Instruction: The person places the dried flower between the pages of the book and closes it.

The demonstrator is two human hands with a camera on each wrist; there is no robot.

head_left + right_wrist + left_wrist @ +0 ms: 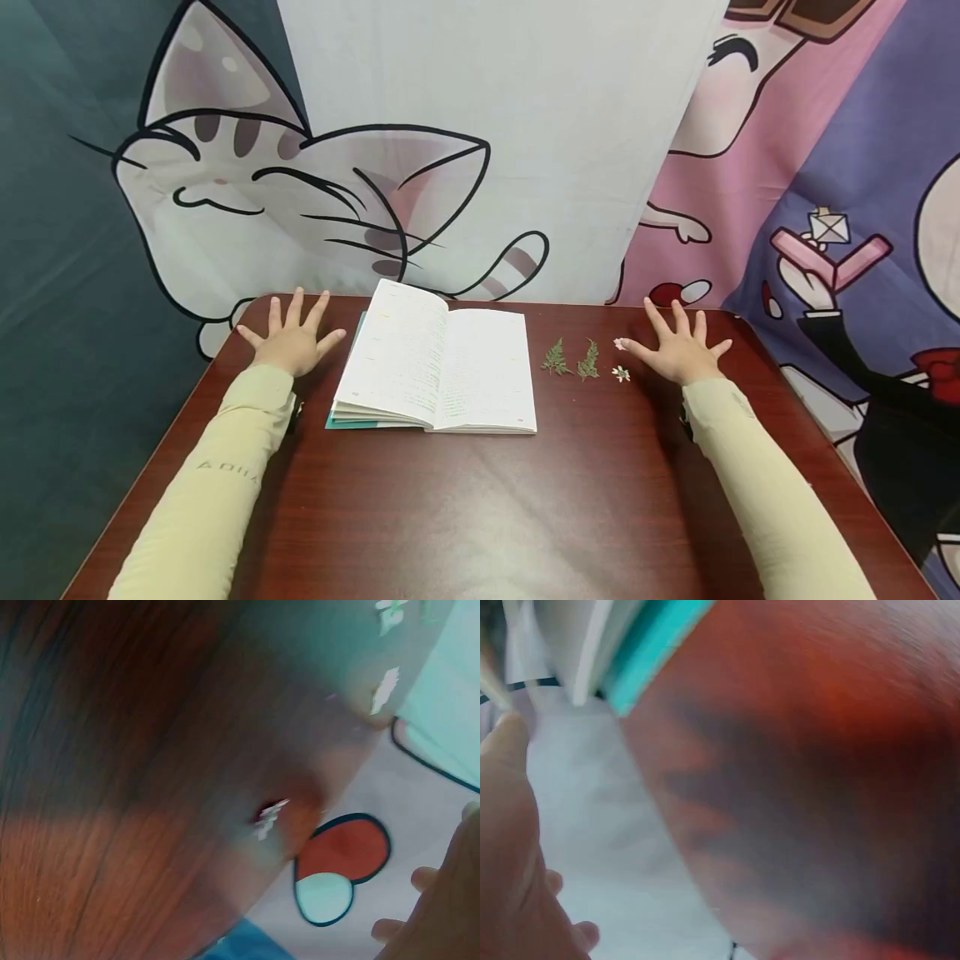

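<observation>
An open notebook (482,367) with a teal cover edge (354,423) lies on the table, handwriting in green and dark ink on its pages. To its left my left hand (288,342) is held over the table with fingers spread, holding nothing. My right hand (681,352), fingers fanned out too, hovers at the far right. Its thumb overlaps a small white flower (618,343) in the head view; another white flower (621,374) lies just nearer. Two pressed green fern sprigs (556,358) lie between notebook and flowers. The right wrist view shows blurred white flowers (385,690).
The dark red-brown wooden table (480,517) ends at a back edge against a hanging cloth (585,150) with a cartoon cat. A pink and purple cartoon cloth (810,192) hangs at the right. Pale yellow sleeves (202,492) cover both arms.
</observation>
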